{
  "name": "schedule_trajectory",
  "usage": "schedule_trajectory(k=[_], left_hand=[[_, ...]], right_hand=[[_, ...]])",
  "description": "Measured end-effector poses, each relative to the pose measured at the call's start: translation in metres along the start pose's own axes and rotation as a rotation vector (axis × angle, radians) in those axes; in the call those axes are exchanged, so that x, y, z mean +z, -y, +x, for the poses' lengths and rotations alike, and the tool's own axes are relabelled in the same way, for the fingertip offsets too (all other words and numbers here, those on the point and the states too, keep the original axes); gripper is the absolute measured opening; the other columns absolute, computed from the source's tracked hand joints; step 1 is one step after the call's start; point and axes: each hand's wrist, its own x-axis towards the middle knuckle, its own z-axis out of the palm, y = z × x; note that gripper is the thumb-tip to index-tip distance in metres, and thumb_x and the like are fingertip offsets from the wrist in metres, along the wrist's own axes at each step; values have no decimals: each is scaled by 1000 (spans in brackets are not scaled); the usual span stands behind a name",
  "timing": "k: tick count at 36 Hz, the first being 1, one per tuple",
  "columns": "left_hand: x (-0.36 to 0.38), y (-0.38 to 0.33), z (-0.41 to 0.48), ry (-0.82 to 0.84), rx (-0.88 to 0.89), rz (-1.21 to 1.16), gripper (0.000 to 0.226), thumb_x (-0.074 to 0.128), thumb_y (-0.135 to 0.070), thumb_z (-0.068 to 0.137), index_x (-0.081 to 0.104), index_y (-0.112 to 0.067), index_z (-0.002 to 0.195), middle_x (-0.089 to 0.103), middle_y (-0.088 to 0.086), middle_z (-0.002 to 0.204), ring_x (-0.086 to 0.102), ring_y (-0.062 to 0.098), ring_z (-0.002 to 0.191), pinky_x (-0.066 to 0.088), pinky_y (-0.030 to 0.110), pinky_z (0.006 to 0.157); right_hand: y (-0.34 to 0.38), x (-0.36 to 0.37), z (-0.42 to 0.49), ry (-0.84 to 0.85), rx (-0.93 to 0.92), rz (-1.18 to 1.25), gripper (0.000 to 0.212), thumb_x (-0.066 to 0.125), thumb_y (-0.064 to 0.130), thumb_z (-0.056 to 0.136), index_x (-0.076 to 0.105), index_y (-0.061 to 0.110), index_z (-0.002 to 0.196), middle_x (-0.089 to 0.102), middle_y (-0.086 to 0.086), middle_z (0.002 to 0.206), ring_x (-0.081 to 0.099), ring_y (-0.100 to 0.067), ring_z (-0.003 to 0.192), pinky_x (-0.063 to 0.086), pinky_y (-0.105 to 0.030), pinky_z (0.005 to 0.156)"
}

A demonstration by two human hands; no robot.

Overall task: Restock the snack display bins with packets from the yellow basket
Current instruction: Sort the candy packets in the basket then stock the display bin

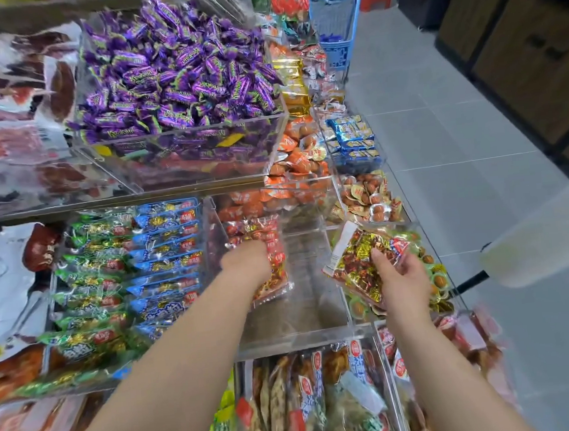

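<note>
A glossy red snack packet (274, 267) is pressed by the left hand (247, 261) against the left wall of a clear acrylic bin (304, 303), its long axis running away from the viewer. A crinkled gold-and-red packet (362, 260) is gripped by the right hand (402, 282) above the neighbouring bin, tilted up-left.
</note>
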Motion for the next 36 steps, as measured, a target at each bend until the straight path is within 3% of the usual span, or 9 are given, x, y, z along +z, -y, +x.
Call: schedule_trajectory(k=[4, 9, 14, 18, 20, 23, 28, 32, 36], left_hand=[[28, 1, 18, -3, 33, 143, 36, 49, -3, 89, 56, -14, 122, 60, 8, 124, 59, 26, 114, 48, 35, 83], [43, 2, 31, -103, 41, 298, 31, 55, -9, 85, 54, -16, 115, 64, 8, 112, 60, 26, 107, 45, 34, 81], [69, -2, 28, -214, 6, 263, 66, 64, -13, 69, 30, -19, 125, 54, 12, 117, 41, 29, 111, 33, 40, 87], [97, -7, 28, -200, -10, 267, 113, 60, -25, 77, -34, -20, 138, -6, 17, 149, 1, 42, 140, -4, 59, 113], [102, -10, 30, -174, -26, 274, 118, 55, -16, 80, -54, -17, 124, -46, 22, 142, -38, 42, 134, -33, 59, 97], [98, -10, 34, -159, -26, 278, 118, 54, -11, 80, -56, -13, 122, -66, 21, 118, -56, 38, 114, -41, 56, 86], [83, 2, 49, -169, -24, 291, 115, 49, -4, 82, -62, -13, 111, -65, 21, 118, -57, 38, 112, -41, 57, 87], [82, 6, 54, -150, -18, 319, 104, 45, -4, 86, -48, -17, 131, -65, 21, 118, -58, 39, 110, -43, 57, 86], [82, 8, 55, -168, -17, 350, 101, 50, -21, 92, -38, -18, 141, -64, 20, 119, -57, 39, 111, -44, 55, 85]], right_hand=[[-1, 2, 5, 18, 1, 18, 61, 67, 40, 83, 44, 20, 136, 55, -1, 131, 55, -19, 116, 47, -44, 98], [-3, 0, 10, 26, -18, -6, 16, 68, 35, 84, 53, 41, 82, 65, 26, 78, 63, 3, 77, 48, -24, 68], [-9, 0, 14, 31, -31, 26, 65, 68, 34, 84, 39, 15, 139, 52, 45, 78, 56, 19, 79, 47, -22, 75], [-13, 0, 17, 40, -10, 41, 75, 69, 39, 82, 32, 21, 145, 49, 32, 93, 52, 8, 87, 44, -24, 82], [-14, -1, 17, 33, 0, 37, 73, 69, 39, 82, 34, 21, 144, 54, 30, 94, 52, 11, 83, 44, -23, 81], [-13, -4, 15, 36, -10, 35, 65, 68, 37, 83, 40, 21, 140, 58, 28, 93, 58, 12, 81, 45, -16, 72], [-16, -7, 12, 37, -14, 3, 67, 67, 41, 83, 39, 20, 140, 54, 2, 132, 53, -16, 117, 44, -37, 99], [-22, -6, 9, 30, -15, -24, 62, 66, 39, 84, 41, 18, 138, 64, 29, 96, 59, 11, 85, 46, -7, 68], [-22, -3, 6, 38, -5, -28, 68, 66, 42, 83, 38, 20, 141, 53, 29, 98, 53, 8, 87, 44, -17, 76]])
